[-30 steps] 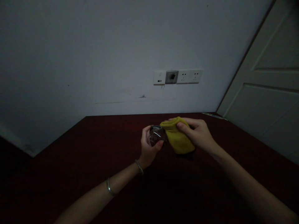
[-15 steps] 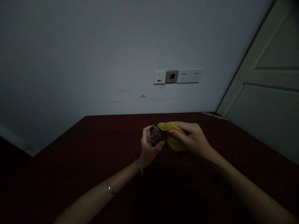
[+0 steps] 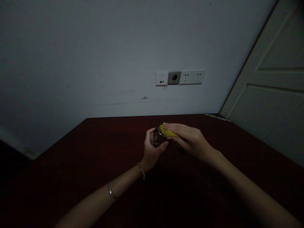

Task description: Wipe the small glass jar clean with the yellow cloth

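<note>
My left hand is closed around a small clear glass, held on its side above the dark red table. My right hand grips a yellow cloth and presses it against the open end of the glass. Most of the cloth is hidden under my right fingers. Two bracelets sit on my left wrist and forearm.
A row of wall sockets and a switch is on the white wall behind the table. A white panelled door stands at the right. A thin light strip lies at the table's far right corner. The room is dim.
My right hand has rotated and pushed the yellow cloth toward the glass, so much less cloth shows now. The left hand and glass have stayed nearly still.
</note>
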A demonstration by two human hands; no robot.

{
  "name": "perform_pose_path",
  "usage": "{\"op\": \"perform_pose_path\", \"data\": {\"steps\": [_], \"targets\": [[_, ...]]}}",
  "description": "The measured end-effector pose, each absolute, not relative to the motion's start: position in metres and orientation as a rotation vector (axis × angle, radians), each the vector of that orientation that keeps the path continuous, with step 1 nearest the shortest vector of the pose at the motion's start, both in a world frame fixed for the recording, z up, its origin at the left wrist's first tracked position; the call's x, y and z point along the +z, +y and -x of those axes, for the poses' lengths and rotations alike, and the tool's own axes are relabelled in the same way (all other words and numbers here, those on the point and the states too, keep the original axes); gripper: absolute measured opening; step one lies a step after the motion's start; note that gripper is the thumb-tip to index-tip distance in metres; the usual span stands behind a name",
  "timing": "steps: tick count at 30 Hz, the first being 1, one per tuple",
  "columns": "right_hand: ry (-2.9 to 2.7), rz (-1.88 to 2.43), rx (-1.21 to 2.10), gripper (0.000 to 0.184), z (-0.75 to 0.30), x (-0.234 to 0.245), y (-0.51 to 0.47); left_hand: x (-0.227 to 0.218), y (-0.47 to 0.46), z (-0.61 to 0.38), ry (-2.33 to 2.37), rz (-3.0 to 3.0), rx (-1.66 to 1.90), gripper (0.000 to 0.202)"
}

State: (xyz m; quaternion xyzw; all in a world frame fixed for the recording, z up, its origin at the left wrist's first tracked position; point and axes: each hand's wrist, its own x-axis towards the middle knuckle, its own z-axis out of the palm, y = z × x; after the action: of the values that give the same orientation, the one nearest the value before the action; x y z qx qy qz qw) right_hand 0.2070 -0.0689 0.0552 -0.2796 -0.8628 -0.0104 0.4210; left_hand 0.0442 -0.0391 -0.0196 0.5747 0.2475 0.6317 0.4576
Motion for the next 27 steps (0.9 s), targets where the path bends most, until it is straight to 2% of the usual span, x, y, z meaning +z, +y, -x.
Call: {"op": "perform_pose_path", "data": {"steps": [3, 12, 18, 27], "targets": [[-2.159, 0.703, -0.003, 0.037, -0.205, 0.055, -0.071, -0.019, -0.036, -0.045, 0.621, -1.399, 1.563, 0.060], [-2.049, 0.936, 0.294, 0.022, -0.204, 0.074, -0.085, -0.022, -0.034, -0.043, 0.682, -1.369, 1.560, 0.059], [-1.810, 0.973, 0.089, 0.023, -0.207, 0.070, -0.079, -0.031, -0.033, -0.041, 0.634, -1.322, 1.502, 0.060], [-2.161, 0.730, -0.126, 0.031, -0.205, 0.055, -0.073, -0.027, -0.038, -0.044, 0.577, -1.374, 1.524, 0.062]]}}
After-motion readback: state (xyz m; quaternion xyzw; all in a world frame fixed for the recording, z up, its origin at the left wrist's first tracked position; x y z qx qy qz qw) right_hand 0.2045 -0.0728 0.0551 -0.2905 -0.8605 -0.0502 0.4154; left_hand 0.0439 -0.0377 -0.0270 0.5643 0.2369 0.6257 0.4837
